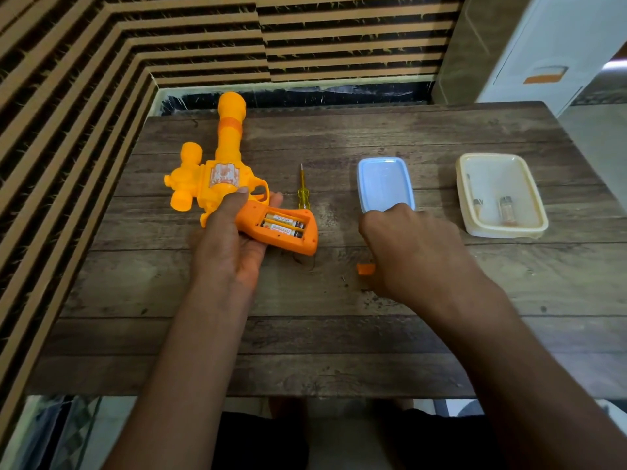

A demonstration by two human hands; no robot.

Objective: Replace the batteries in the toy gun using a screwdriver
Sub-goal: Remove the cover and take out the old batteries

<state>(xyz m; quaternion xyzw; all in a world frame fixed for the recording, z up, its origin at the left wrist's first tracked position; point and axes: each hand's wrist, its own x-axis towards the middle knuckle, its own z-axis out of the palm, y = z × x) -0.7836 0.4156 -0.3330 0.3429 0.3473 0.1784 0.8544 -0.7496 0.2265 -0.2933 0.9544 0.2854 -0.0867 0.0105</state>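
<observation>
Toy gun is resting at the table's left, my left hand gripping its handle, batteries exposed. My right hand is hovering over the orange cover; I cannot tell whether it is pinching anything. Tilting the gun could spill the batteries.

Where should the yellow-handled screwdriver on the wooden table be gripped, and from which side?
The yellow-handled screwdriver: pinch its handle from above on the right; it lies flat, thin shaft pointing away, and the orange toy gun crowds its left.
</observation>
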